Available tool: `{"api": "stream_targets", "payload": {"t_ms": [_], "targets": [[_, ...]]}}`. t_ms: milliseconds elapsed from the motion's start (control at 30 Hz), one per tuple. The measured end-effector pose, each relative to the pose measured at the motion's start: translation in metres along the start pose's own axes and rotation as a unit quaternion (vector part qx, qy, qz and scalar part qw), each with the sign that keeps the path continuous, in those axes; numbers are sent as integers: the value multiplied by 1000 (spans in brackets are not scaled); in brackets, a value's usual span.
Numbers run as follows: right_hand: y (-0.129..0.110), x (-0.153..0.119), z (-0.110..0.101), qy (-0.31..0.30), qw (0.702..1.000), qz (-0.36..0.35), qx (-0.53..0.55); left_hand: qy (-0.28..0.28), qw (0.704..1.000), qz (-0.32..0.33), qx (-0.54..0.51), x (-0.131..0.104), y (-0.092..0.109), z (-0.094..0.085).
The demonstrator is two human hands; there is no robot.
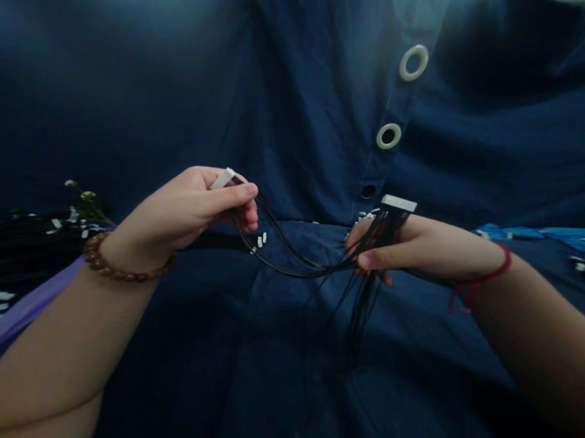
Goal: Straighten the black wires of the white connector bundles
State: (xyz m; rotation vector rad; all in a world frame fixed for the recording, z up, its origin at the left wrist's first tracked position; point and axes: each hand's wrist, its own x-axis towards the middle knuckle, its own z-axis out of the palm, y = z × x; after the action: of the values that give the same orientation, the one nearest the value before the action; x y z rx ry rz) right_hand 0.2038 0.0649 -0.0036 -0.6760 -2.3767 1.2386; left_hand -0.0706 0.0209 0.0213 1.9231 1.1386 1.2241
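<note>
1. Okay, from my feed the left hand (188, 205) has its fingers closed around a tilted white connector (222, 179) and its wires.
2. Black wires (296, 274) run crosswise between the 2 hands, sagging midway; I can't call either hand nearer.
3. Right hand (418, 244) is pinching the bundle, loose strands (364, 304) dangling below, 2nd connector (398, 203) nearly level just above its fingers.

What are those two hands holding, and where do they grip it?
Thin black wires: the left hand pinches them beside a small white rectangular connector; the right hand grips the bundle below another white connector.
</note>
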Motion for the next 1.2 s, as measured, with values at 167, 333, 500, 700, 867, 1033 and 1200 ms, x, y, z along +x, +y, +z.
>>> {"api": "stream_targets", "payload": {"t_ms": [167,333,500,700,867,1033,1200], "targets": [[6,5,3,-69,997,-20,-14,23,993,-26,-111,1,3,-10],[4,4,11,-83,996,-29,-23,-96,987,-130,7,5,-2,-15],[0,3,15,-87,996,-15,-7,-122,895,-28,427,6,-16,2],[-1,4,22,-93,996,16,3,-142,924,116,336,-19,0,54],[0,3,26,-98,995,11,-4,-200,969,53,135,-34,4,81],[1,6,34,-76,997,-8,-12,-169,984,19,44,-30,-6,85],[-6,7,41,95,981,-117,124,-119,991,5,-57,-25,-1,78]]}}
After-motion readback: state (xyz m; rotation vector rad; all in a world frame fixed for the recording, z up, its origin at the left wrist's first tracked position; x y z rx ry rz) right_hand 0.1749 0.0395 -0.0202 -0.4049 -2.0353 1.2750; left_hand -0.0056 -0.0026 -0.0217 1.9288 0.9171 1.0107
